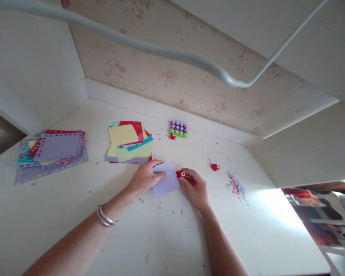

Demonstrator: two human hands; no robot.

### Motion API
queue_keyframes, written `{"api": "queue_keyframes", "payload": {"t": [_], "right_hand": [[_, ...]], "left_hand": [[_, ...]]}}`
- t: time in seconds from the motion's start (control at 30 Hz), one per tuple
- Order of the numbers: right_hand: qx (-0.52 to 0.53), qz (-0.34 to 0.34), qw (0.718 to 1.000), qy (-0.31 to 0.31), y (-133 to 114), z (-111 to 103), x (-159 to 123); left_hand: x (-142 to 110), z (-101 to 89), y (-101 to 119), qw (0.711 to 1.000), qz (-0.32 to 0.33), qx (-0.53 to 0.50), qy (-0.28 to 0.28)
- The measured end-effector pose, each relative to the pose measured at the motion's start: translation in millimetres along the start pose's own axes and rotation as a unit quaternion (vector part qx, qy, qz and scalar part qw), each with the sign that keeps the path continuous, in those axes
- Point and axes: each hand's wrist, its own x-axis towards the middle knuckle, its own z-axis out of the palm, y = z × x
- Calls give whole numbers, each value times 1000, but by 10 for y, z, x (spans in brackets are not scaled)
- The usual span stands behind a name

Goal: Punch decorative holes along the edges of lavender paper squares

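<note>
My left hand (146, 177) pinches the left side of a lilac sheet of paper (166, 184), thumb on top. At the sheet's right edge, my right hand (196, 186) grips a small red craft punch (179, 174) with a white-and-black button. Its fingers are closed round the punch, which meets the paper's edge. A few small holes seem to run along the sheet's upper edge. Another red punch (215, 167) lies on the table to the right of my right hand.
Behind my hands are a stack of coloured paper (125, 136) and a cluster of purple and green punches (178, 128). Hole-edged sheets (59, 147) are piled at the left. Paper confetti (235, 186) lies at the right, with scattered bits on the white table (120, 245). A pale cable (161, 51) crosses overhead.
</note>
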Motion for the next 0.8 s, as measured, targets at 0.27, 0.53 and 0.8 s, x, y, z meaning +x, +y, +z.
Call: {"api": "queue_keyframes", "payload": {"t": [0.27,0.53,0.8], "right_hand": [[1,-6,1000,-2,-6,-2,0],[19,-3,1000,-7,-14,-2,1],[17,-6,1000,-4,-8,6,-1]], "left_hand": [[-4,1,-2,1000,0,-2,0],[0,-4,-2,1000,6,9,1],[-3,0,-8,1000,4,3,-1]]}}
